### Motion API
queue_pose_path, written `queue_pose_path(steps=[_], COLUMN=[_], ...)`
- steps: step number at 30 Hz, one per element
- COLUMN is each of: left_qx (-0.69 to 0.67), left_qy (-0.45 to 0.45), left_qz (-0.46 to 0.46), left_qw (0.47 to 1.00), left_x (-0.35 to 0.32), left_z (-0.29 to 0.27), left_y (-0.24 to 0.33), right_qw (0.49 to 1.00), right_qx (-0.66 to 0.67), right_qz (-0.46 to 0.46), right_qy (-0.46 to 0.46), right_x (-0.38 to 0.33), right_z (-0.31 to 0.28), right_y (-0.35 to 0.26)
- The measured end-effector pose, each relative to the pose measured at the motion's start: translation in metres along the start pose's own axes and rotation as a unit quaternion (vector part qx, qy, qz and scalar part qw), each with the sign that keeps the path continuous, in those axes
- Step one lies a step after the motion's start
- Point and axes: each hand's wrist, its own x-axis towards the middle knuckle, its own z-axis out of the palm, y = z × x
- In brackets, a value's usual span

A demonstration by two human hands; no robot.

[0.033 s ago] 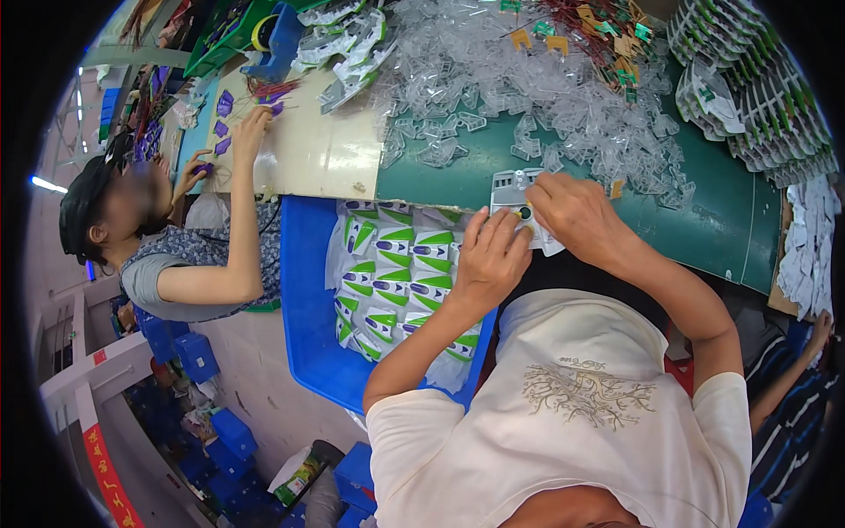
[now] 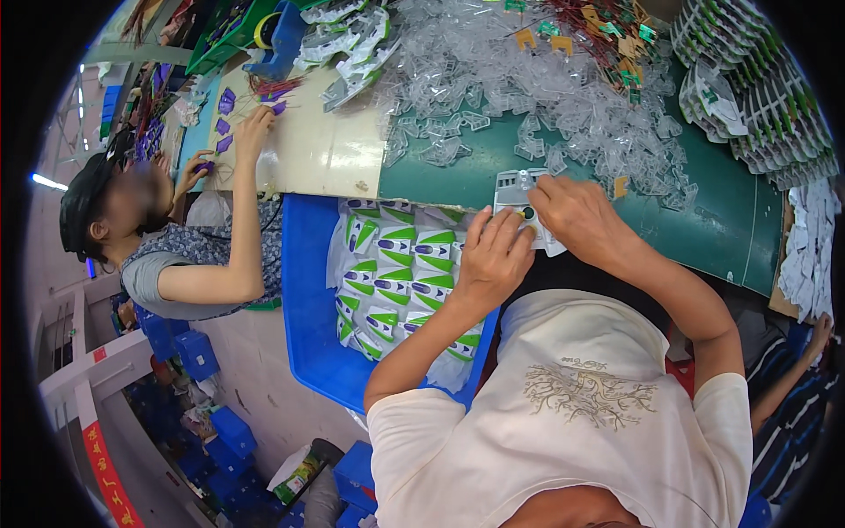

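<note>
In the head view, the grey-and-white housing [image 2: 510, 183] sits at the near edge of the green table [image 2: 444, 187], probably held there so both hands can reach it from either side. The heap of clear plastic parts [image 2: 572, 110] lies just beyond, apparently for easy reach, and the blue bin [image 2: 308, 343] stands left of the lap. The left hand [image 2: 497, 255] angles up from below, its fingers gripping the housing's lower left; the right hand [image 2: 572, 211] arches over from the right, fingers bunched on it, though what they pinch is hidden.
</note>
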Motion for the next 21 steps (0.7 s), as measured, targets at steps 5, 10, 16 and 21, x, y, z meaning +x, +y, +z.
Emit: queue_pose_path(steps=[5,10,16,21], left_qx=[-0.227,-0.052,-0.018,-0.116], left_qy=[0.012,0.101,0.065,0.072], left_qz=[-0.011,-0.101,-0.062,-0.099], left_qw=[0.974,0.988,0.996,0.986], left_x=[0.012,0.031,0.032,0.014], left_z=[-0.020,-0.025,-0.025,-0.018], left_y=[-0.035,-0.101,-0.106,-0.068], right_qw=[0.999,0.998,0.998,0.997], right_qx=[0.032,0.052,0.049,0.060], right_qz=[-0.016,0.012,0.024,0.038], right_qy=[-0.031,-0.018,-0.032,-0.024], right_x=[-0.006,-0.010,-0.021,-0.031], right_z=[-0.006,-0.008,-0.012,-0.018], right_y=[-0.004,-0.010,-0.009,-0.003])
